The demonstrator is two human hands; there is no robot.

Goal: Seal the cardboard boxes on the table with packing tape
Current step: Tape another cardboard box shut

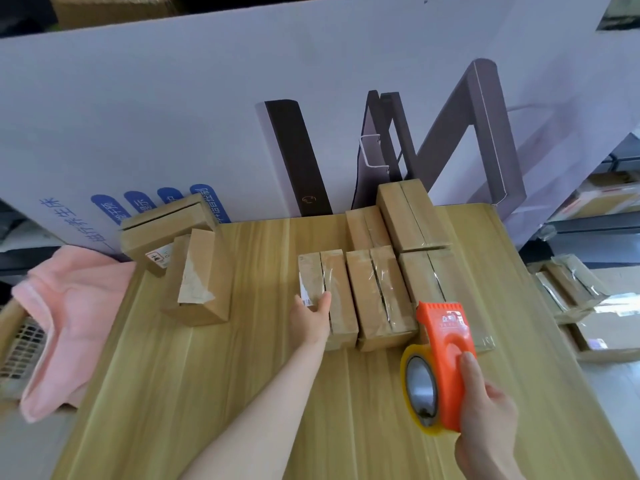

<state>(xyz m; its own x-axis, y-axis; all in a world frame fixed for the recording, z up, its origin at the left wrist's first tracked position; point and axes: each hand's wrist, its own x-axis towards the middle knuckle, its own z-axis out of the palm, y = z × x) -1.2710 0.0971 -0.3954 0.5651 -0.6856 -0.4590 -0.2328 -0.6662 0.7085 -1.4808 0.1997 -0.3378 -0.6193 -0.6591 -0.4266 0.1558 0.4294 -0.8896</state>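
Several small cardboard boxes lie on the wooden table (173, 393). A taped row sits at centre right: one box (337, 289), a second (377, 296), a third (429, 275), and two more behind them (408, 216). My left hand (311, 318) rests on the near left side of the leftmost box of the row, fingers wrapped on its edge. My right hand (485, 414) grips an orange tape dispenser (446, 358) with a clear tape roll, held just in front of the row. Two other boxes (202, 275) stand at the left, one with an old tape patch.
A big white printed carton (207, 116) stands upright along the table's far edge. A pink cloth (69, 317) hangs off the left side. More taped boxes (571, 289) are stacked beyond the table's right edge.
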